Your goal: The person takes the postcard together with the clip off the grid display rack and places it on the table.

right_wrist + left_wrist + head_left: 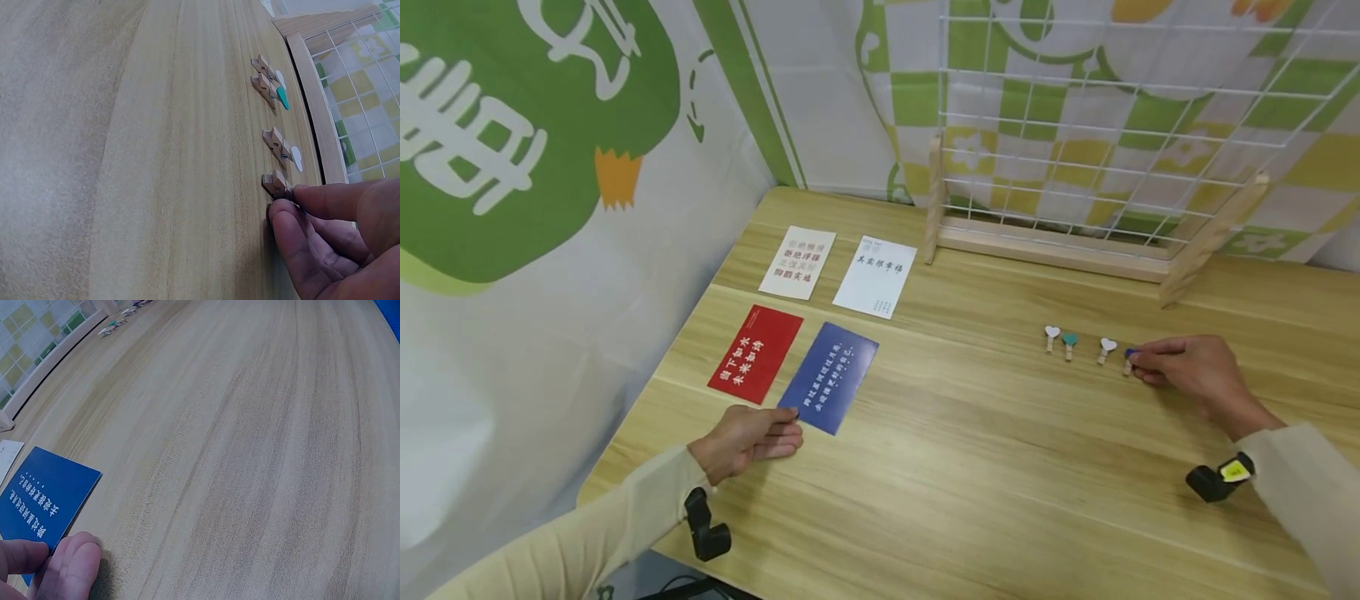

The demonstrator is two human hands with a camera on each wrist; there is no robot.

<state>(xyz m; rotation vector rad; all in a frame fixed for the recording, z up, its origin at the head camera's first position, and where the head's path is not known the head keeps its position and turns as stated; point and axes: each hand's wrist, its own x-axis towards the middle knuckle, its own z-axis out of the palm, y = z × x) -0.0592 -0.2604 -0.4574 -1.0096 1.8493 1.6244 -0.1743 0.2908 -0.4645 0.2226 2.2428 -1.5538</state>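
Observation:
My left hand pinches the near corner of a blue card with white writing, thumb on top and fingers beneath. Beside that card lies a red card, also with white writing. Over on the right, my right hand pinches a small wooden clothespin whose blue top shows at the fingertips in the head view. Left of it lie a clothespin with a white heart, one with a green heart and another with a white heart.
Behind the clothespins stands a white wire grid in a wooden base. A cream card and a white card lie at the back left of the wooden table. Printed cloth hangs behind the table.

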